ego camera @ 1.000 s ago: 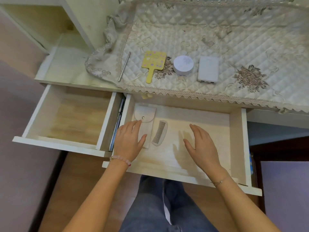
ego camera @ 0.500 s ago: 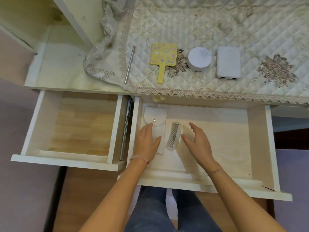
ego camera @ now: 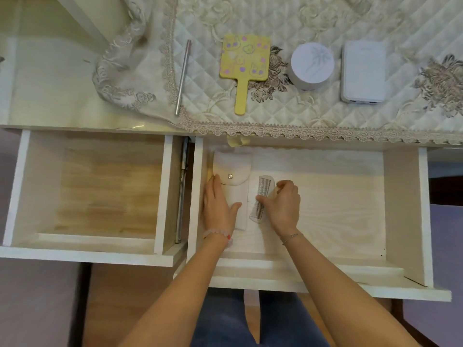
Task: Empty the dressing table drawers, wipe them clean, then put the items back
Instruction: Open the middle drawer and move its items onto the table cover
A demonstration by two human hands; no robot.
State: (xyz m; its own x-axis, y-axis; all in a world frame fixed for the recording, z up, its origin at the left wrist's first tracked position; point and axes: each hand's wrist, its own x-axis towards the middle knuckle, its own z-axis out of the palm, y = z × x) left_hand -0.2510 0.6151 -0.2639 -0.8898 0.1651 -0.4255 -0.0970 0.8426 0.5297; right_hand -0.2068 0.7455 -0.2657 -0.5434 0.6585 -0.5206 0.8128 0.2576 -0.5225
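- Table [ego camera: 50,83]: bare white top at 10 o'clock of the view. A quilted cloth [ego camera: 288,18] with a lace hem covers it from 12 to 2 o'clock, its left corner bunched.
- Left drawer [ego camera: 87,196]: pulled out at 9 o'clock, pale wood floor showing.
- Thin metal stick [ego camera: 183,76]: lies on the cloth's left part, long axis roughly 12 to 6 o'clock.
- Left hand [ego camera: 218,209]: lies flat on the white pouch [ego camera: 235,189]. Fingers [ego camera: 213,189] are straight and pressed together along the pouch's left edge, and the thumb reaches toward 3 o'clock across its lower half. Pink bead bracelet [ego camera: 218,235] at the wrist.
- White pouch: in the right drawer near its left wall, snap flap toward 12 o'clock.
- Yellow hand mirror [ego camera: 244,61]: flat on the cloth at 3 o'clock of the stick, handle toward 6 o'clock.
- Comb [ego camera: 263,196]: in the right drawer, just beside the pouch at its 3 o'clock, teeth facing 9 o'clock. Cannot tell whether it is lifted off the drawer floor.
- Right hand [ego camera: 283,206]: fingers [ego camera: 288,186] curled over the comb's spine, thumb on the toothed edge, pinching the comb. Thin chain bracelet [ego camera: 290,237] at the wrist.
- Round white jar [ego camera: 312,65]: on the cloth, 3 o'clock of the mirror.
- White power bank [ego camera: 363,73]: on the cloth, 3 o'clock of the jar, near but apart.
- Right drawer [ego camera: 400,209]: pulled out, pale floor.
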